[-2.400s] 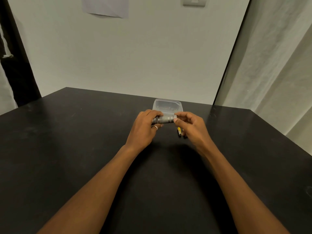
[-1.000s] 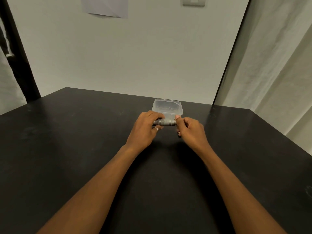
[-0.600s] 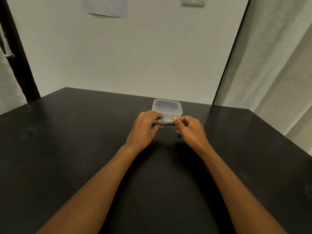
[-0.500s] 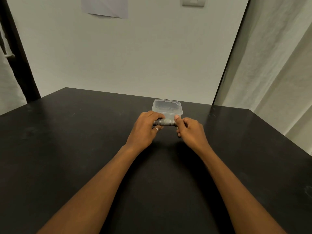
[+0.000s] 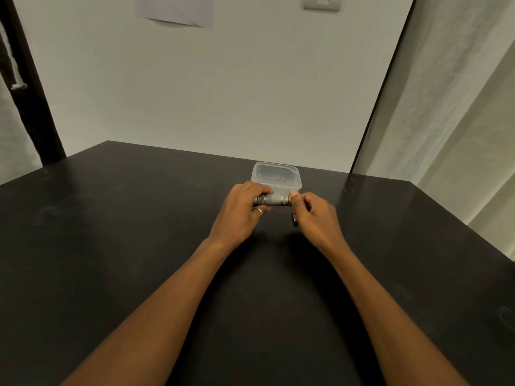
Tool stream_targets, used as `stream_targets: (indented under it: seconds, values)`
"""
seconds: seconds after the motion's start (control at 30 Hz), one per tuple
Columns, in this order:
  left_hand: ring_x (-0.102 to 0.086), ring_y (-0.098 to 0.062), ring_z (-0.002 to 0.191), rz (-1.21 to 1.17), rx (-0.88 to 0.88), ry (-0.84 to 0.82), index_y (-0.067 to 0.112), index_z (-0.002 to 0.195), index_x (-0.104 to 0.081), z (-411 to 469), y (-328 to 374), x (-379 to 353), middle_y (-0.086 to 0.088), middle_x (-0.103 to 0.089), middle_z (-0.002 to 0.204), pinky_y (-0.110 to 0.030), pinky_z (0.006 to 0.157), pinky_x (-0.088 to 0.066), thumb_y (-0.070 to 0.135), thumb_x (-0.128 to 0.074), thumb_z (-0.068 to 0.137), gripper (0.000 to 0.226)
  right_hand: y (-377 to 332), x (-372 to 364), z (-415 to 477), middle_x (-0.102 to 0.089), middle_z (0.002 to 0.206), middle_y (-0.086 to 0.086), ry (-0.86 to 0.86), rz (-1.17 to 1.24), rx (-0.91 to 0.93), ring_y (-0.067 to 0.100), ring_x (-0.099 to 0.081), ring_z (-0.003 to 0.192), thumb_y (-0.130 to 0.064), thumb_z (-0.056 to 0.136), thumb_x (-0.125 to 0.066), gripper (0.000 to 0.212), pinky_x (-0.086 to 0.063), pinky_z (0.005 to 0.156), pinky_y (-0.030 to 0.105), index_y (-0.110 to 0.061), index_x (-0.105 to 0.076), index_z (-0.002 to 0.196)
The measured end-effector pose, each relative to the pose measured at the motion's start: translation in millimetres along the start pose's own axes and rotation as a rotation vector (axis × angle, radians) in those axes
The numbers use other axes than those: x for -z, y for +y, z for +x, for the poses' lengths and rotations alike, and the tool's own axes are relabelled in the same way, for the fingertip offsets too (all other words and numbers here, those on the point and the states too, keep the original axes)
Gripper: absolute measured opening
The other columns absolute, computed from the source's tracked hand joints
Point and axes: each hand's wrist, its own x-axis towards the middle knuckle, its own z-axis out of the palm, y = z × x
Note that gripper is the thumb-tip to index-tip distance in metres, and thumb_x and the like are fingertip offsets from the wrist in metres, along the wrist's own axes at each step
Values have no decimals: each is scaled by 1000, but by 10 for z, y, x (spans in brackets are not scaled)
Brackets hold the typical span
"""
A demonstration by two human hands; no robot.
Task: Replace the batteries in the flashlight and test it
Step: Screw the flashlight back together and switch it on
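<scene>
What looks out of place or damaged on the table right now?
Nothing stands out. The left hand and right hand hold the flashlight level above the table, the clear box sits upright behind it, and a small dark item, mostly hidden, lies under the right hand. No spill or breakage shows.

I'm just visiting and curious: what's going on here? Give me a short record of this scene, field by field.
surface: black table
held item: small grey metal flashlight, lying sideways, lifted off the table
left hand: wrapped around the flashlight's left end; a ring on one finger
right hand: fingertips pinching the flashlight's right end
behind the hands: clear plastic container, open-topped, with small dark things inside, too blurred to name
under the right hand: a small dark item on the table, mostly hidden
light: no beam visible
</scene>
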Motion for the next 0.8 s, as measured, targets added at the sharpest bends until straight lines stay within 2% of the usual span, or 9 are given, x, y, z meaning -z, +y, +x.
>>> stream_targets:
  seconds: [0.07, 0.13, 0.2, 0.3, 0.37, 0.47, 0.57, 0.67, 0.8]
  values:
    - [-55, -14, 104, 2, -1, -6, 19, 119, -67, 3, 10, -6, 4, -68, 114, -20, 88, -42, 12, -79, 86, 35, -2, -6, -4, -69, 90, -11, -11, 89, 16, -2, -64, 80, -36, 102, -57, 15, -50, 71, 19, -26, -67, 103]
    - [-55, -14, 105, 4, -3, -16, 19, 118, -67, 5, 10, -9, 4, -67, 115, -18, 88, -40, 12, -79, 86, 35, 9, -9, 12, -69, 98, -12, -17, 130, 43, 3, -65, 89, -28, 100, -62, 16, -53, 78, 21, -21, -68, 114]
    - [-54, -12, 104, -1, -9, -30, 20, 118, -68, 4, 16, -7, 6, -67, 114, -17, 87, -39, 12, -78, 87, 34, 25, -12, 26, -69, 90, -8, -6, 96, 42, 4, -64, 80, -31, 101, -60, 16, -51, 71, 21, -19, -70, 104]
    - [-53, -10, 102, -9, -56, -68, 21, 115, -69, -10, 38, -9, 9, -68, 111, -15, 87, -40, 11, -77, 87, 31, 47, -26, 58, -62, 66, -2, 60, 26, 12, 0, -53, 54, -39, 105, -50, 40, -39, 52, 17, -11, -67, 82]
    - [-52, -9, 102, -10, -63, -73, 22, 115, -68, -20, 32, -6, 10, -67, 110, -14, 87, -40, 11, -77, 87, 31, 44, -17, 59, -60, 61, 0, 87, 24, 15, -1, -52, 50, -40, 106, -48, 46, -38, 47, 12, -7, -67, 79]
    - [-53, -11, 102, -13, -5, -35, 22, 117, -67, -13, -13, 17, 9, -66, 112, -20, 88, -43, 11, -78, 87, 33, 20, 13, 19, -67, 72, 0, 58, 90, 35, 0, -57, 59, -39, 103, -55, 33, -43, 52, 13, -16, -69, 85]
    - [-55, -14, 102, -12, 22, -7, 20, 118, -67, 6, -49, 28, 5, -66, 112, -22, 87, -44, 11, -78, 86, 35, -7, 33, 1, -73, 88, 2, 14, 184, 46, 8, -65, 74, -22, 99, -66, 13, -52, 61, 18, -14, -74, 105]
    - [-56, -16, 102, -17, 19, -10, 19, 118, -67, -1, -29, 22, 4, -67, 112, -27, 88, -47, 11, -79, 86, 35, -18, 52, 12, -72, 99, 7, -33, 251, 34, 15, -67, 86, -13, 97, -67, 23, -56, 73, 26, -12, -70, 120]
    - [-56, -16, 103, -15, 18, -13, 19, 119, -67, -4, -37, 18, 5, -66, 113, -26, 89, -46, 11, -79, 86, 36, -9, 30, 9, -70, 84, -2, -38, 145, 22, 5, -61, 72, -27, 101, -63, 13, -48, 66, 23, -17, -72, 101]
